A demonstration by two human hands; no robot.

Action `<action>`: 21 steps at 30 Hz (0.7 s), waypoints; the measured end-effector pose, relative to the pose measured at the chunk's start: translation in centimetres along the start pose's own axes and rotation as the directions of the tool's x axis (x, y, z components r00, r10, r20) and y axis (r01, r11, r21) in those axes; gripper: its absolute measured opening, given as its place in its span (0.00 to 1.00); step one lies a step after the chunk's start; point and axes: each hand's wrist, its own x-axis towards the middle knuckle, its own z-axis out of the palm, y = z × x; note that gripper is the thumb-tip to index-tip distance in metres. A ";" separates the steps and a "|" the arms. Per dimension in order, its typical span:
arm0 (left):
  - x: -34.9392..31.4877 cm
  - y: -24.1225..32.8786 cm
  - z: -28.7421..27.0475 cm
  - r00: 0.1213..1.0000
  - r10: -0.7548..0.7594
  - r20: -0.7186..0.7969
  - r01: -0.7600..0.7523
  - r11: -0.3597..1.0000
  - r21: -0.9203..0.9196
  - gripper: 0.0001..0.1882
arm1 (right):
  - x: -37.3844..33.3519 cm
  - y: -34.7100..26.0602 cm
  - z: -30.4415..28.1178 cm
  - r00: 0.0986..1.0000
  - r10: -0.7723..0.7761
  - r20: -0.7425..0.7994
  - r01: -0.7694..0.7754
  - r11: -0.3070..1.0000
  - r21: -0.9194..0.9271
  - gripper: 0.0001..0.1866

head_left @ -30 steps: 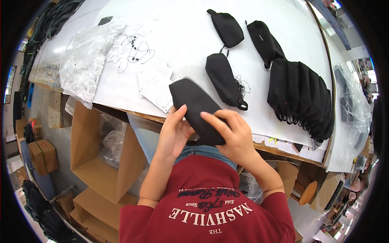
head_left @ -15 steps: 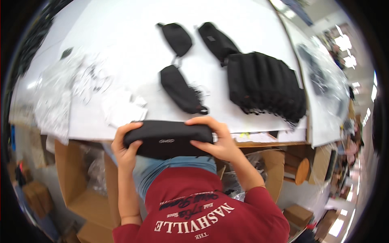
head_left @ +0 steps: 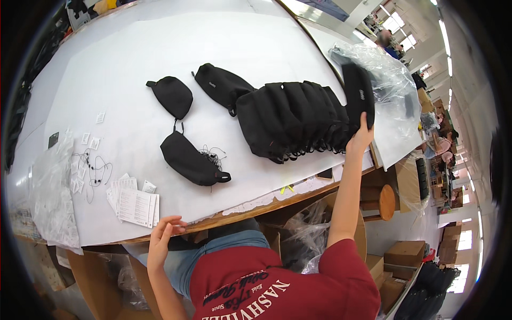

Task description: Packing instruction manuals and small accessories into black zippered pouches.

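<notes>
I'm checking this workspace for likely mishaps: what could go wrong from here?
The right hand holds a black pouch near its lower end, so it might slip. It is right beside the row of pouches, so a bump could disturb them. Loose paper cards lie near the left hand and the table edge; a careless sweep might knock some off.

At three o'clock, the right hand (head_left: 359, 140) grips a black fabric pouch (head_left: 357, 90) just beside a row of black pouches (head_left: 290, 122) on the white desk (head_left: 106, 58). At eight o'clock, the left hand (head_left: 161, 239) hovers near printed cards (head_left: 136, 207).
</notes>
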 end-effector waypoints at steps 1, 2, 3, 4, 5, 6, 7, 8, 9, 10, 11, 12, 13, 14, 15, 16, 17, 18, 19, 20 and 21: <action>-0.1 -0.3 -0.1 1.000 0.009 0.008 -0.009 1.000 -0.001 0.16 | 2.8 1.6 -1.6 0.991 0.124 -0.058 -0.119 0.989 0.086 0.21; 0.0 -0.7 -0.3 1.000 -0.003 0.031 0.003 1.000 -0.015 0.16 | 5.7 3.2 -3.7 0.967 0.254 -0.031 -0.248 0.961 0.123 0.20; 0.3 -1.0 -0.3 0.998 -0.016 0.055 0.017 0.999 -0.027 0.16 | 7.6 4.5 -5.4 0.926 0.378 0.001 -0.374 0.914 0.155 0.20; 0.5 -0.8 -0.1 0.998 -0.034 0.061 0.036 0.999 -0.029 0.15 | 8.6 5.6 -6.4 0.930 0.367 -0.004 -0.362 0.919 0.158 0.20; 0.5 -0.7 0.0 0.998 -0.027 0.065 0.029 0.999 -0.031 0.15 | 9.0 6.4 -6.7 0.859 0.511 0.020 -0.509 0.851 0.127 0.21; 0.6 -0.6 0.1 0.997 -0.030 0.073 0.033 0.998 -0.047 0.15 | 9.7 6.8 -7.2 0.767 0.641 0.036 -0.641 0.762 0.092 0.23; 0.5 -0.5 0.1 0.997 -0.039 0.065 0.043 0.997 -0.059 0.15 | 9.3 7.0 -6.4 0.762 0.646 0.044 -0.647 0.757 0.091 0.23; 0.3 -0.5 0.1 0.998 -0.037 0.053 0.041 0.997 -0.060 0.15 | 8.2 7.0 -5.2 0.757 0.650 0.065 -0.654 0.751 0.092 0.22; 0.1 -0.5 0.2 0.998 -0.045 0.045 0.049 0.995 -0.087 0.15 | 7.3 6.8 -4.2 0.751 0.655 0.084 -0.661 0.745 0.093 0.22; 0.2 -0.5 0.2 0.997 -0.051 0.050 0.056 0.992 -0.115 0.14 | 7.2 6.5 -4.4 0.764 0.631 0.133 -0.643 0.761 0.086 0.21; 0.3 -0.5 0.1 0.997 -0.050 0.052 0.055 0.992 -0.115 0.14 | 7.3 6.4 -4.3 0.765 0.630 0.132 -0.642 0.762 0.087 0.21; 0.3 -0.6 0.1 0.997 -0.046 0.062 0.054 0.991 -0.120 0.14 | 7.3 6.2 -4.3 0.766 0.629 0.130 -0.642 0.760 0.104 0.20; 0.4 -0.6 0.2 0.996 -0.043 0.074 0.052 0.991 -0.126 0.14 | 7.6 6.2 -4.3 0.768 0.628 0.127 -0.641 0.758 0.120 0.19; 0.5 -0.7 0.2 0.996 -0.043 0.075 0.052 0.991 -0.126 0.14 | 7.7 6.4 -4.3 0.768 0.628 0.126 -0.640 0.759 0.121 0.19; 0.4 -0.9 0.3 0.993 -0.062 0.103 0.072 0.993 -0.093 0.14 | 7.6 6.8 -4.3 0.793 0.588 0.157 -0.606 0.787 0.116 0.18; 0.5 -1.1 0.3 0.988 -0.083 0.132 0.092 0.994 -0.060 0.14 | 7.5 7.2 -4.3 0.817 0.547 0.184 -0.570 0.814 0.112 0.17; 0.6 -1.1 0.5 0.987 -0.084 0.135 0.093 0.994 -0.059 0.14 | 7.3 7.7 -4.2 0.818 0.546 0.181 -0.568 0.815 0.112 0.17; 0.7 -1.2 0.8 0.984 -0.095 0.153 0.107 0.992 -0.069 0.14 | 7.1 8.4 -3.9 0.852 0.505 0.138 -0.516 0.854 0.064 0.17; 0.7 -1.3 1.0 0.981 -0.107 0.163 0.121 0.989 -0.080 0.14 | 6.3 8.9 -3.2 0.879 0.465 0.104 -0.468 0.883 0.012 0.18; 0.6 -1.5 1.0 0.981 -0.109 0.158 0.123 0.989 -0.081 0.14 | 5.5 8.6 -2.6 0.883 0.453 0.121 -0.447 0.891 -0.079 0.20; 0.6 -1.7 1.1 0.981 -0.113 0.159 0.128 0.988 -0.090 0.14 | 5.3 8.9 -2.6 0.881 0.457 0.124 -0.450 0.889 -0.080 0.20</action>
